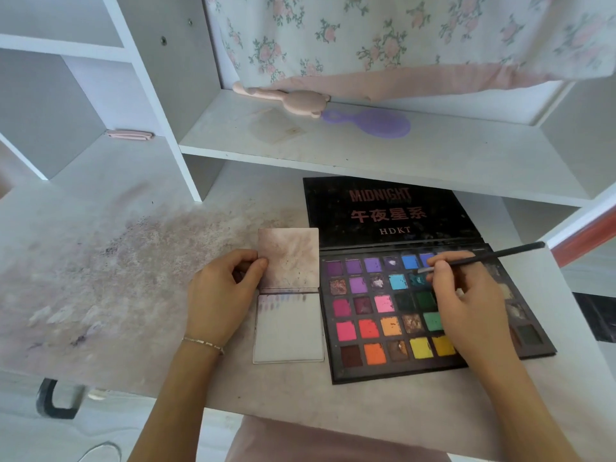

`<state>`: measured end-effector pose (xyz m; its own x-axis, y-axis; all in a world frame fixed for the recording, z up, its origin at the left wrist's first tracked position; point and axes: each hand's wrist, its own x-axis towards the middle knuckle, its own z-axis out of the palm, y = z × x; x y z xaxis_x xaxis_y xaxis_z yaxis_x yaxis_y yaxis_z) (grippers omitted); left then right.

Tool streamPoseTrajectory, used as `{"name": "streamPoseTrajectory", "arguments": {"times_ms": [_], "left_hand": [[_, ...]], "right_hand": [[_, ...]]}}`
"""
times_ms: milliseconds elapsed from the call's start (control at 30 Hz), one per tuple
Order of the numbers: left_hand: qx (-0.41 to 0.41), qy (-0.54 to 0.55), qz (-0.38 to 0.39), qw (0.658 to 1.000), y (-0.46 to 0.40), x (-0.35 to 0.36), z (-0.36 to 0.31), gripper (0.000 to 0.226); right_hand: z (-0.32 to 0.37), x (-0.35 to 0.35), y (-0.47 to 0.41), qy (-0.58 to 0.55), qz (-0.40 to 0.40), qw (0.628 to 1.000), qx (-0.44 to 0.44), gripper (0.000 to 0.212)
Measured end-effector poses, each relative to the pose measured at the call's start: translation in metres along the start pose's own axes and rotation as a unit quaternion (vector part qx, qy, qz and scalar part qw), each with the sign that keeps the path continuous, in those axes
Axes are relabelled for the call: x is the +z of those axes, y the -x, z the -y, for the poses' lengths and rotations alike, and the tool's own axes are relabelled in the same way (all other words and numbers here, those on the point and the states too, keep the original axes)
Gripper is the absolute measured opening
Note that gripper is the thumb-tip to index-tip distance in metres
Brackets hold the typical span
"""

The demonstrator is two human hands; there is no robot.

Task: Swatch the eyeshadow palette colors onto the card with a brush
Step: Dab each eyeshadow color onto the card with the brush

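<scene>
An open black eyeshadow palette [383,328] with many bright pans lies on the desk, its lid [386,211] flat behind it. Left of it lies a white card [288,331] with a row of faint swatches along its top edge. A stained upper flap [290,258] stands behind the card, pinched at its left edge by my left hand [223,291]. My right hand [466,301] holds a thin black brush [493,256] over the palette. The brush tip [420,270] rests at the teal pan [416,280] in the second row.
The white desk [116,278] is smeared with powder stains to the left. A shelf [366,151] above the palette holds a pink cat-shaped item [293,100] and a purple brush [376,123]. Floral fabric [400,38] hangs behind. The desk's front edge runs close to my arms.
</scene>
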<state>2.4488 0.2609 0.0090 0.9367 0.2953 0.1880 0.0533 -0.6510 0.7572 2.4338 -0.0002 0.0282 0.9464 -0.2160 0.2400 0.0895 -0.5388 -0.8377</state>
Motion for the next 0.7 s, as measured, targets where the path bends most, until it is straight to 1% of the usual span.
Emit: {"name": "streamPoseTrajectory", "arguments": {"times_ms": [167, 300, 367, 567, 700], "left_hand": [[0.007, 0.000, -0.008, 1.000, 0.001, 0.000, -0.001, 0.005], [0.007, 0.000, -0.008, 1.000, 0.000, 0.001, -0.001, 0.006], [0.008, 0.001, -0.009, 1.000, 0.000, 0.002, -0.001, 0.005], [0.004, 0.006, -0.008, 1.000, 0.001, 0.002, -0.001, 0.004], [0.005, 0.006, -0.007, 1.000, 0.001, 0.002, 0.001, 0.004]], "right_hand": [[-0.006, -0.003, -0.004, -0.011, -0.027, 0.999, 0.012, 0.026], [-0.014, -0.004, -0.004, 0.023, -0.020, 1.000, 0.006, 0.014], [-0.015, -0.002, -0.005, 0.035, -0.013, 0.999, 0.001, 0.013], [-0.014, -0.001, -0.004, 0.038, 0.022, 0.999, -0.018, 0.029], [-0.015, 0.000, -0.004, 0.056, 0.017, 0.998, -0.024, 0.027]]}}
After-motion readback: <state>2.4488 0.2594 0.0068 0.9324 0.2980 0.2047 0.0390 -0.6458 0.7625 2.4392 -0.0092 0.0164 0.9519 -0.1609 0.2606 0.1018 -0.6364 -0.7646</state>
